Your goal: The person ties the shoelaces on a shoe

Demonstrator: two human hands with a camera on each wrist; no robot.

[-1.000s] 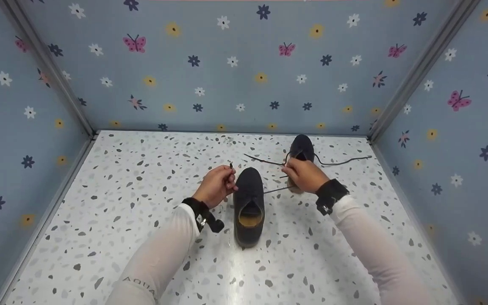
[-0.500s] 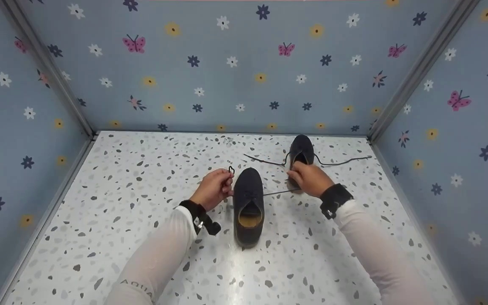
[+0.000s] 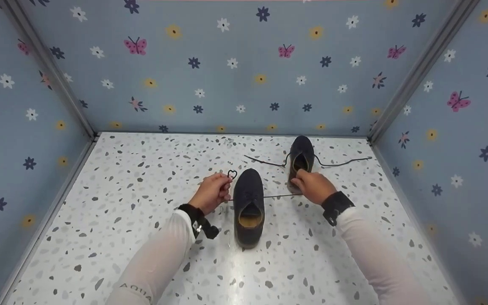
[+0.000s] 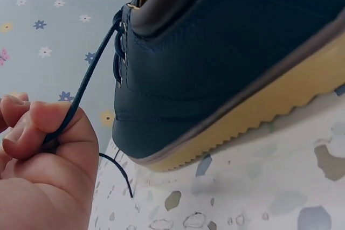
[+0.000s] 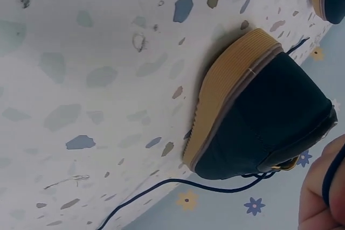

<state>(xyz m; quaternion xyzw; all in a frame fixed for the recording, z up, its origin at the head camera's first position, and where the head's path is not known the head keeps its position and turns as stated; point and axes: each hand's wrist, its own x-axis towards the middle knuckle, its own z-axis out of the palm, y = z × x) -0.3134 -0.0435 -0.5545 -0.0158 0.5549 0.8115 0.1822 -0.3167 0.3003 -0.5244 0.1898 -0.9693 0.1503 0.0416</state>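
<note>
Near shoe [image 3: 248, 203] sits mid-floor [image 3: 142, 237], toe away from us, lace [image 3: 275, 196] run out both sides thru top eyelets. Our left hand [image 3: 209, 193] pinches one end, tip curling above fingers [image 4: 38, 127]; right hand [image 3: 315, 186] has fingers closed on other end. We'd judge: pull both w/ even tension, low & outward, so shoe doesn't tip. Far shoe [image 3: 301, 154] behind right hand, its lace loose

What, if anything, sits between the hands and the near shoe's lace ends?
Nothing visible does. The left hand already pinches one lace end beside the near shoe, and the right hand holds the other end, which runs taut to the eyelets. The far shoe stands behind the right hand, off that line.
</note>
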